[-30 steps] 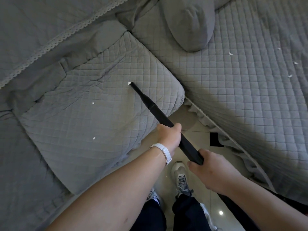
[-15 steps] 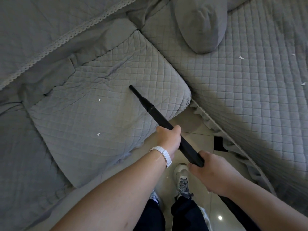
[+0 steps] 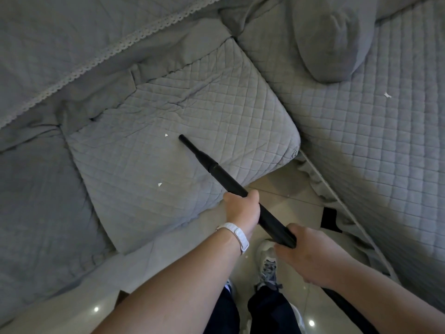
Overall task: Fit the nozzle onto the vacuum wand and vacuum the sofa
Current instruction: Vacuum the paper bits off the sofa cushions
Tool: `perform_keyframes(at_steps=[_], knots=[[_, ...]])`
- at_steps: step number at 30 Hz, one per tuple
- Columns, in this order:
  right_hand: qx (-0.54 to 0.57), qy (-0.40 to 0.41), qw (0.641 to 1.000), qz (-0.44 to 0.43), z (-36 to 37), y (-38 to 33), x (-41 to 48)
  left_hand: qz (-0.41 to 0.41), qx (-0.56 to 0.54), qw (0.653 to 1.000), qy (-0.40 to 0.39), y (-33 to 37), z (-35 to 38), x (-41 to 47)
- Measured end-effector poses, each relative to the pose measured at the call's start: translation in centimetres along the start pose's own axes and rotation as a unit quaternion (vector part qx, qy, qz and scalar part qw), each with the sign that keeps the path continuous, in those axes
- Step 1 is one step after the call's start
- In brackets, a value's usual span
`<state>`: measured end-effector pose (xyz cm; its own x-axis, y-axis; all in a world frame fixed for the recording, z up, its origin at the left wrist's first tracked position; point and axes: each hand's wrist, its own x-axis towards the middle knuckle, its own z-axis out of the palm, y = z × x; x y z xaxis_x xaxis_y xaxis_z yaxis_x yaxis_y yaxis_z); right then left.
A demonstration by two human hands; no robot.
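A black vacuum wand (image 3: pixel 227 183) with a narrow black nozzle (image 3: pixel 191 147) fitted on its end reaches over the grey quilted sofa seat cushion (image 3: pixel 134 165). My left hand (image 3: pixel 242 208) grips the wand's middle. Lower down, my right hand (image 3: pixel 305 254) grips the wand's rear end. The nozzle tip sits just right of a small white paper scrap (image 3: pixel 166 135). A second white scrap (image 3: pixel 159 184) lies on the cushion below the nozzle.
A grey round pillow (image 3: pixel 330 39) lies on the right sofa section (image 3: pixel 385 153), where another white scrap (image 3: pixel 387 94) rests. A lace-trimmed cover (image 3: pixel 72 44) drapes the backrest. My feet stand on the glossy tiled floor (image 3: pixel 284 189) between the sofa parts.
The nozzle tip has moved left and down across the cushion toward the white scrap. The scrap that lay at the tip a second ago is gone from view.
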<state>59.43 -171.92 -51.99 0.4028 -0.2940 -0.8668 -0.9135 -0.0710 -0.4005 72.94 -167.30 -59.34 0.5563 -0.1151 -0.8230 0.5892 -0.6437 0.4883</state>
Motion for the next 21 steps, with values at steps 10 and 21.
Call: perform_keyframes(at_steps=[10, 21], knots=[[-0.032, -0.009, 0.999, -0.016, -0.4, -2.7, 2.0, -0.003, -0.018, 1.000, 0.025, 1.4, -1.7, 2.0], [-0.070, -0.007, 0.997, -0.015, -1.6, -3.5, 3.4, -0.014, -0.022, 0.999, 0.028, 2.5, -1.3, 2.9]])
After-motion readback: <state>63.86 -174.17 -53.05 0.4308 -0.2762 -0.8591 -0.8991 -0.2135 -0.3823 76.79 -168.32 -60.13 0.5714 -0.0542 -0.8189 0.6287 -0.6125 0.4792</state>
